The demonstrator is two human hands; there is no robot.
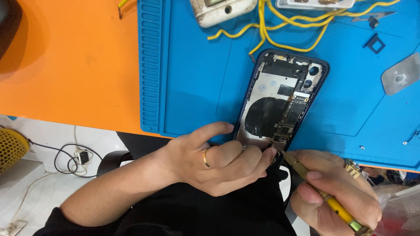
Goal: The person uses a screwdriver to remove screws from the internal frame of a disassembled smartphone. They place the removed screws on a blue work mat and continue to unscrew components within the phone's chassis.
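An opened dark blue phone [280, 96] lies face down on a blue work mat [197, 78], its circuit board, round black coil and camera cutouts exposed. My left hand [218, 161], with a gold ring, grips the phone's near end, fingertips on its lower edge. My right hand [337, 192] holds a yellow-handled screwdriver [323, 196] with a brass shaft. Its tip touches the phone's lower interior beside my left fingertips.
The mat sits on an orange table [70, 65]. Yellow wires [284, 26] and a white device [221, 11] lie at the mat's far edge. A grey metal plate [400, 74] and small black parts [375, 43] rest at right. Cables lie on the floor [70, 157] at left.
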